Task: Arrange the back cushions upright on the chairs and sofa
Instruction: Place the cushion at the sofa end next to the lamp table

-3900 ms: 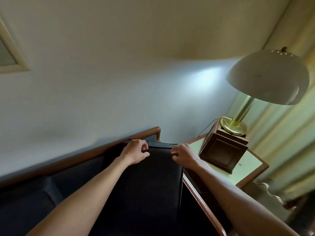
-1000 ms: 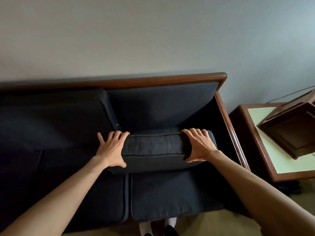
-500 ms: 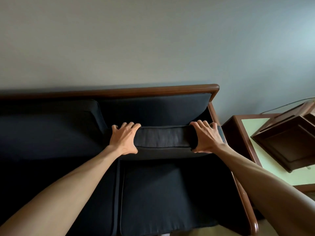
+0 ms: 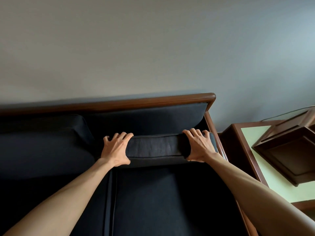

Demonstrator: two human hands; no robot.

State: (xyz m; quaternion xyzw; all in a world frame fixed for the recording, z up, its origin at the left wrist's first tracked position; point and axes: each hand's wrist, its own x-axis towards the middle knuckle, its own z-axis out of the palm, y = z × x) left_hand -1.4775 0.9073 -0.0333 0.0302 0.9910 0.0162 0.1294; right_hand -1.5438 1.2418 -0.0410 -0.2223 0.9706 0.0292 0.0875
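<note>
A dark charcoal fabric back cushion (image 4: 156, 147), boxy with piped seams, sits at the right end of a dark upholstered sofa with a reddish-brown wooden frame (image 4: 153, 99). Only its top edge faces the camera, and it lies low against the sofa's padded back, not yet up to the wooden rail. The left hand (image 4: 116, 149) has its grip clamped on the cushion's left end, fingers curled over the top and thumb under the front seam; the right hand (image 4: 198, 147) is clamped the same way on the right end, close to the wooden arm rail. A second dark back cushion (image 4: 44, 143) stands just beside it on the left. To the right, a wooden side surface with a pale green top (image 4: 252, 133) carries a dark wooden box-shaped base (image 4: 288, 150).

The step in hand appears to be seating this cushion upright. Next, I judge, it needs pushing back and squaring flush with its neighbour, without snagging on the arm rail
</note>
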